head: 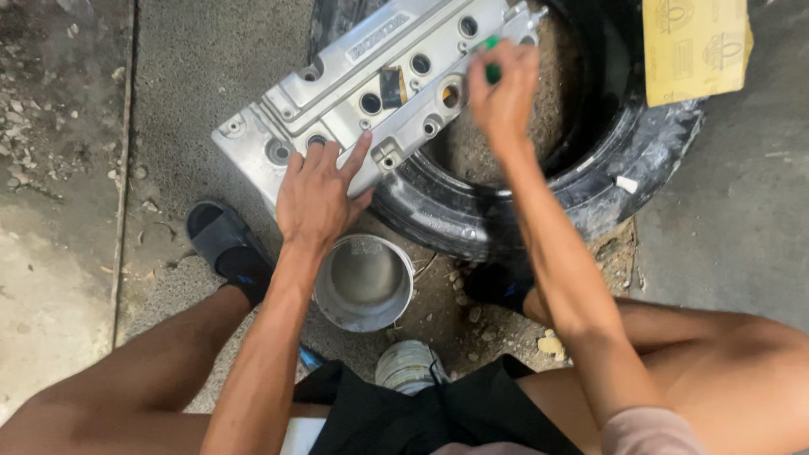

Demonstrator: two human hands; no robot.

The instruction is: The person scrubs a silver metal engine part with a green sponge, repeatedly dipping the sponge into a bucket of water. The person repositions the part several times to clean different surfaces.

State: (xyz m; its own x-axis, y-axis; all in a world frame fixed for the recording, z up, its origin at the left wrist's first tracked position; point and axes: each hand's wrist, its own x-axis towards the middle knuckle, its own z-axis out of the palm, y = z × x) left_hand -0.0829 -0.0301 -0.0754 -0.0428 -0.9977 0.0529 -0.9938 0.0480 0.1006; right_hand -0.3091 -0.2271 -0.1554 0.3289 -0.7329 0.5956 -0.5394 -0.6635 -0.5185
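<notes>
Starting far left: cracked concrete floor [59, 278] with gravel bits, then a black sandal [221, 240] on the person's foot. Left hand [318, 198] lies flat on the near edge of the aluminium valve cover [371, 84], fingers [358, 156] spread, palm down, pressing rather than gripping. Valve cover sits tilted, lower-left end over the floor, upper-right end resting on the rim of a black tyre [607, 181] lying flat on the ground. Just below the left wrist: a round metal tin [364, 282], open, greyish liquid or residue inside, can't tell which. Nearer the body, a second smaller can [409, 364], partly hidden by black shorts. Right hand [504, 93] is up at the cover's far end over the tyre opening, fingers pinched on a small green tool [491, 59]; hand is motion-blurred, tool type unclear. Top right: a yellow sheet of sandpaper [695, 46] lying on the tyre's edge. Smooth concrete further right.
</notes>
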